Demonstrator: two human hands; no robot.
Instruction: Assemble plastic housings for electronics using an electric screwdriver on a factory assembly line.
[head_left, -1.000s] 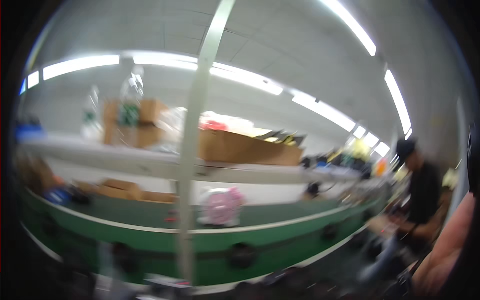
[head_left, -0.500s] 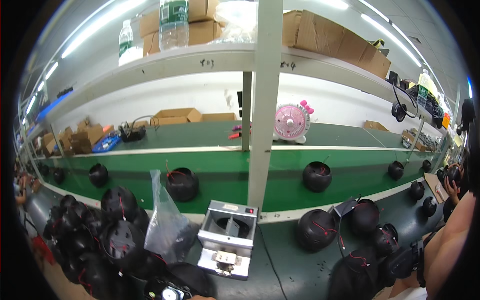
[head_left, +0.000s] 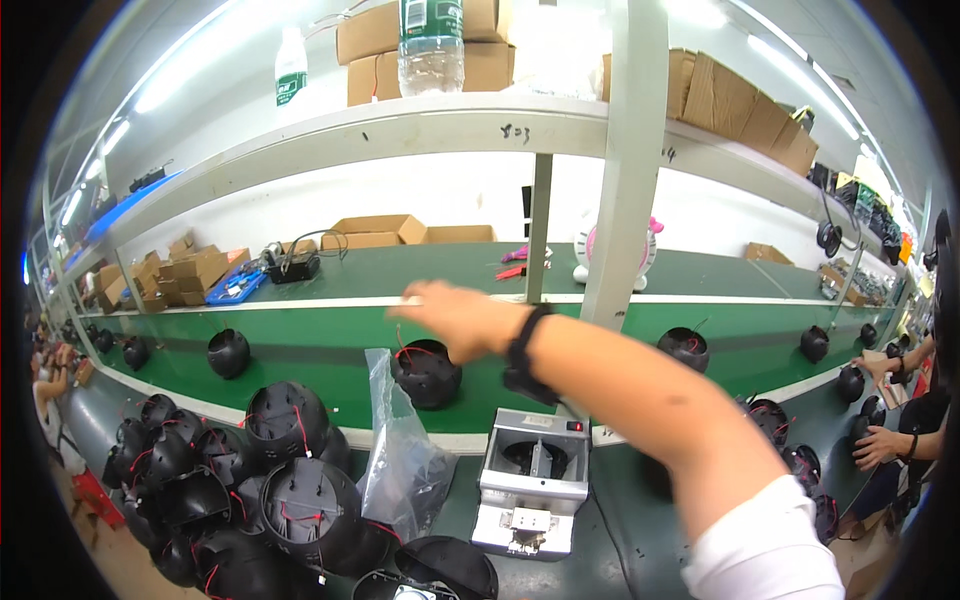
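Note:
My right arm, with a black wristband and a white sleeve, reaches across from the lower right. My right hand (head_left: 455, 315) is over the green belt, its fingers stretched out to the left, apart and holding nothing. Just below it stands a round black shell (head_left: 428, 380) with a red wire at its open top. Whether a finger touches the shell's rim, I cannot tell. My left hand is out of sight. At the lower edge are a black round cover (head_left: 455, 565) and a partly cut-off round part (head_left: 405, 588) with a bright centre.
Many black shells (head_left: 310, 510) with red wires are piled at left. A clear plastic bag (head_left: 400, 475) lies beside a grey metal device (head_left: 530, 480). More shells ride the green belt (head_left: 300, 350). A white post (head_left: 632, 150) and shelf rise ahead. A co-worker's hands (head_left: 880, 447) are at right.
My right arm has swung from the right edge to above the belt shell, hand outstretched. The whole view has shifted, so the scene sits further right.

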